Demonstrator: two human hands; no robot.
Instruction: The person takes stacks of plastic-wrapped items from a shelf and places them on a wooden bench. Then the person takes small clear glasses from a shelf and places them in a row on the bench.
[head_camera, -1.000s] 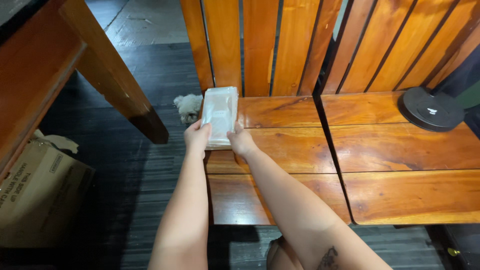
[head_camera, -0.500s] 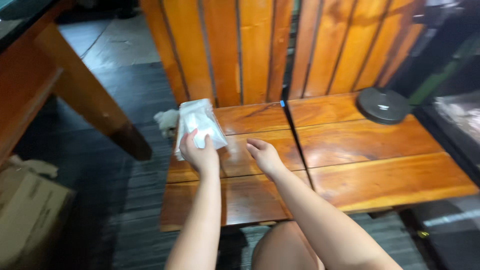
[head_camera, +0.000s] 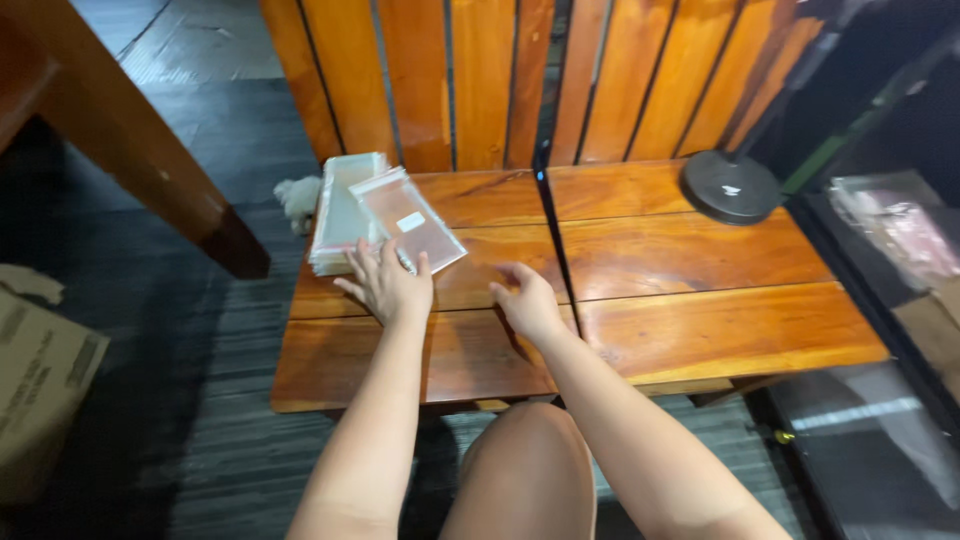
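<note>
A stack of clear plastic bags (head_camera: 340, 212) lies at the back left of a wooden slatted bench (head_camera: 470, 340). One clear bag with a small white label (head_camera: 408, 220) lies askew on the stack. My left hand (head_camera: 385, 282) rests flat on the near edge of these bags, fingers spread. My right hand (head_camera: 527, 300) lies on the bare wood just to the right, fingers loosely apart, holding nothing.
A second wooden bench (head_camera: 720, 300) adjoins on the right, with a round black lamp base (head_camera: 731, 187) at its back. A table leg (head_camera: 150, 150) slants at left, a cardboard box (head_camera: 40, 370) lower left. A small white fluffy thing (head_camera: 299, 198) lies on the floor. My knee (head_camera: 525, 470) is below.
The bags were held up in both hands; now they lie on the bench. My right hand let go and moved right. The view shifted to the right.
</note>
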